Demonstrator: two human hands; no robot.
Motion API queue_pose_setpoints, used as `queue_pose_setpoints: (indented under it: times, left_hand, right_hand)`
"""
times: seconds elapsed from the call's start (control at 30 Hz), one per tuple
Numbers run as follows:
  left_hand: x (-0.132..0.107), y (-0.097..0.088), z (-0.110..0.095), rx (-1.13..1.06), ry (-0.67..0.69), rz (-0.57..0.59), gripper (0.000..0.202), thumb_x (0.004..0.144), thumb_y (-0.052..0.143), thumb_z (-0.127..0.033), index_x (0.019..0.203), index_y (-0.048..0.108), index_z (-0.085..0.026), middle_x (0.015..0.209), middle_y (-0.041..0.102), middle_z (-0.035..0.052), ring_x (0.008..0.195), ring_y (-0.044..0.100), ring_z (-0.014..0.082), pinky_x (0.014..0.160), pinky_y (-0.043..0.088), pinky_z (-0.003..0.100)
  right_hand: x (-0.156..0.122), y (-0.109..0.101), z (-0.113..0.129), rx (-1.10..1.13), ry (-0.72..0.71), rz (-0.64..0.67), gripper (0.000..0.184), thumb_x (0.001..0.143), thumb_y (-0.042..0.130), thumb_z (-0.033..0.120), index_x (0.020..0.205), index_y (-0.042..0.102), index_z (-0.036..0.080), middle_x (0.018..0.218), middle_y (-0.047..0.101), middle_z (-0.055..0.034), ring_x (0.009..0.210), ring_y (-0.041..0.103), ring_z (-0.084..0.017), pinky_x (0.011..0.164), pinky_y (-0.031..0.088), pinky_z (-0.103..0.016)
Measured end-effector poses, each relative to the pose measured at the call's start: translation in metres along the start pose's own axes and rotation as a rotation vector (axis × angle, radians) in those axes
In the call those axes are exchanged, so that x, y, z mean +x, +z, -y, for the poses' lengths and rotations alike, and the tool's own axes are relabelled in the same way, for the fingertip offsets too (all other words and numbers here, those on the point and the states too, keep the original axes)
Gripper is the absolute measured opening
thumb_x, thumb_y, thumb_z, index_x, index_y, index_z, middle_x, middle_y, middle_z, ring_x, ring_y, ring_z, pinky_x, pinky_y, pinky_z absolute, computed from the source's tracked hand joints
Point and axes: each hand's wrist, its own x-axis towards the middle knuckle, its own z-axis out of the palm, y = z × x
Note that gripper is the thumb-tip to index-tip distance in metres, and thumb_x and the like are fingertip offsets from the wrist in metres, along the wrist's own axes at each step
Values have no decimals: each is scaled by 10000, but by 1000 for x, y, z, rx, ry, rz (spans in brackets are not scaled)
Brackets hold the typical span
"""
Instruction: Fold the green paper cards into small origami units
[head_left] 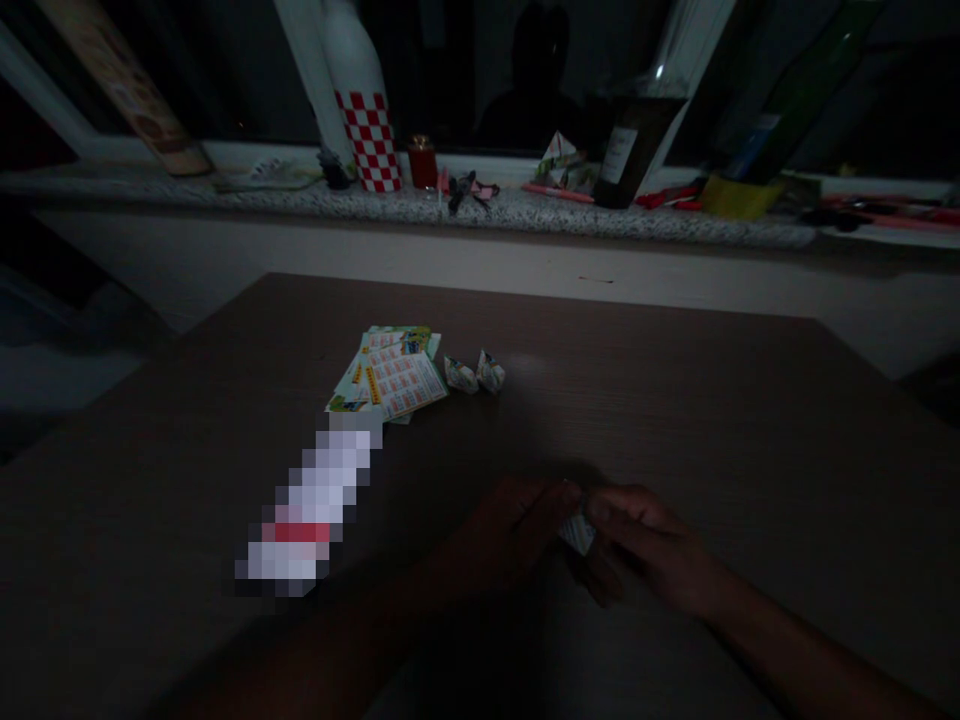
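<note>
Between my two hands is a small piece of folded printed paper [578,532], partly covered by my fingers. My left hand [517,525] pinches it from the left, thumb and fingers closed. From the other side my right hand [652,535] grips its upper right edge between thumb and forefinger. Beyond my hands, two small folded paper pieces [490,372] stand side by side on the table. Just left of them lies a fanned stack of printed paper slips [405,382]. The dim light hides the finer folds.
A blurred-out white and red item [315,510] lies on the brown table [712,400] at left. Along the granite windowsill [525,208] stand a red-checked white bottle [373,130], a dark labelled bottle [622,155], a green bottle [799,90] and a tall patterned tube [142,100].
</note>
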Motion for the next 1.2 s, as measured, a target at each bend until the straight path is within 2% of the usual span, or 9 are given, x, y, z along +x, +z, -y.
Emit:
queue_pose_setpoints:
  times: [0.1,0.2,0.33,0.47,0.5,0.6,0.7,0.87,1.2]
  left_hand:
    - [2,-1,5,-126,-61,-32,520,924,375,-514,642,585,-131,513,527,-5,461,452,79,447,322,184]
    - [7,-1,7,-343,-176,-109,499,856,456,-568,608,547,-145,431,429,-44,374,379,76,393,315,198]
    - [7,1,6,-543,-337,-39,462,787,522,-573,554,441,-182,382,331,-80,322,320,77,363,324,217]
    - [-4,1,2,-115,-294,-7,563,892,278,-581,523,439,-187,422,392,-27,379,392,109,415,346,249]
    - [-7,0,0,74,-210,-72,585,923,207,-552,556,474,-182,466,443,-4,442,449,125,477,382,259]
    - [-12,-2,-7,199,-115,-164,424,922,338,-487,721,548,-179,684,554,29,668,513,157,665,406,281]
    - [-8,-5,-8,474,98,-73,319,935,362,-364,757,546,-172,708,557,21,647,492,145,648,370,273]
    - [0,-7,-1,627,345,-6,343,970,272,-262,793,547,-159,715,598,34,610,515,130,623,373,245]
    - [-2,-7,-1,676,311,-3,405,978,254,-294,752,558,-153,664,593,30,583,513,126,604,361,242]
  right_hand:
    - [1,-3,1,-218,-63,-64,386,943,451,432,730,604,149,621,599,-16,583,568,-109,590,455,-232]
    - [3,-6,-1,-392,-258,-234,144,851,638,327,916,602,204,736,628,3,669,595,-113,610,475,-208]
    - [5,-8,0,-717,-546,-315,248,795,694,201,1038,651,227,984,671,-65,885,649,-178,751,529,-274]
    - [5,-8,3,-851,-646,-350,148,831,637,145,940,714,208,901,724,-69,807,690,-178,699,561,-271]
    - [4,-8,3,-860,-641,-387,147,819,648,132,924,718,207,841,735,-53,740,693,-164,655,562,-251]
    - [3,-8,3,-863,-567,-444,95,784,687,135,837,734,197,702,742,-17,589,680,-136,554,540,-208]
    - [4,-5,6,-777,-421,-412,91,800,682,210,735,737,182,620,731,-14,523,668,-133,498,524,-199]
    - [4,-2,13,-590,-254,-336,215,826,653,284,668,721,154,541,695,-31,466,630,-132,455,495,-211]
    - [3,-3,6,-441,-188,-209,274,885,576,342,702,651,152,621,668,-25,564,604,-115,545,478,-214]
